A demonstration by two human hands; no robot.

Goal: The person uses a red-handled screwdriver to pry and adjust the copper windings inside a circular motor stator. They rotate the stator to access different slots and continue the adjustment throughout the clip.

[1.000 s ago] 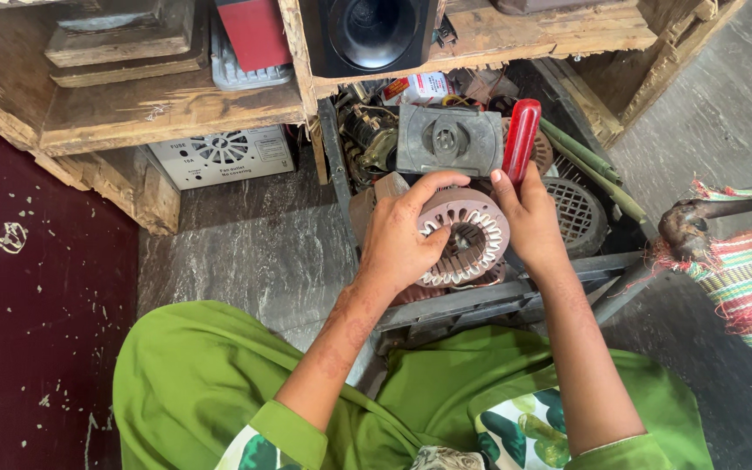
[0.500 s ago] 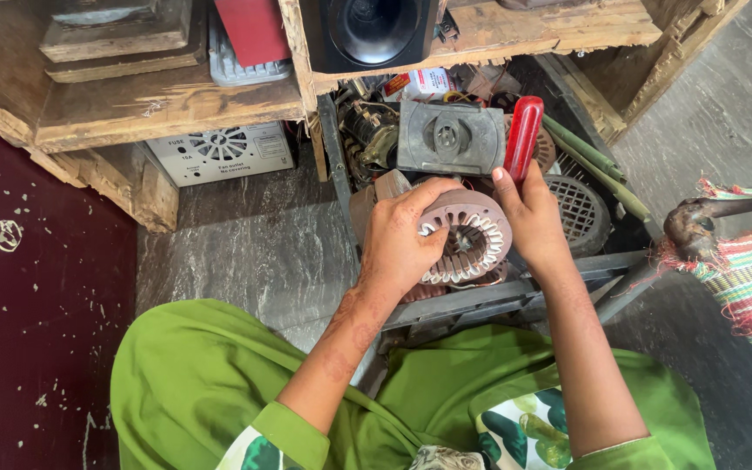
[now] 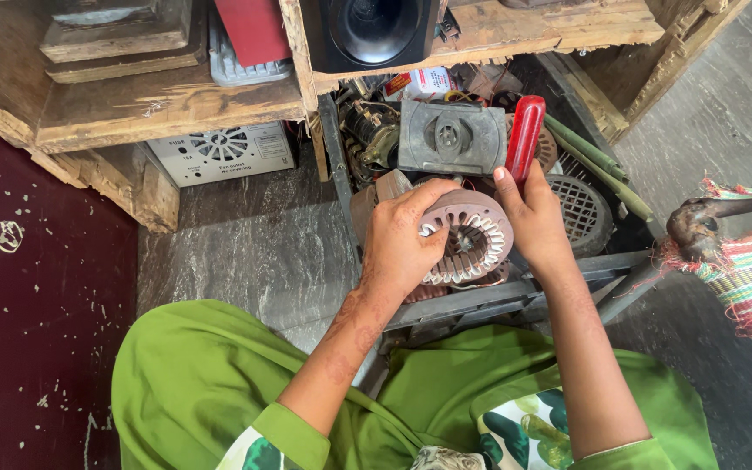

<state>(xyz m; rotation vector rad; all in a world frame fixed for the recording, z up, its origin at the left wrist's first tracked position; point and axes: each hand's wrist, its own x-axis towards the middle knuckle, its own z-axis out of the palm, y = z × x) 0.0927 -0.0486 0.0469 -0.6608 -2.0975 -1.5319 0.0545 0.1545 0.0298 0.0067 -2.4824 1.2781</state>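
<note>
Hands first: my left hand (image 3: 402, 239) comes up from the lower left with the wrist bent a little, and its fingers curl over the left edge of a round motor stator (image 3: 467, 237). It is holding that ring tight. My right hand (image 3: 534, 222) comes up from the lower right, arm almost straight, and it is wrapped around the bottom of a red screwdriver handle (image 3: 524, 137), touching the ring's right side.

The stator sits between my two hands, above my knees, over a dark metal crate (image 3: 515, 292) full of old parts. Its flat open face tips up toward me, so I see the pale wire coils all around the hole. The red handle stands nearly upright, long way up and down, leaning a bit right at the top. I cannot see its tip.

Just behind is a grey square metal plate (image 3: 452, 137).
</note>
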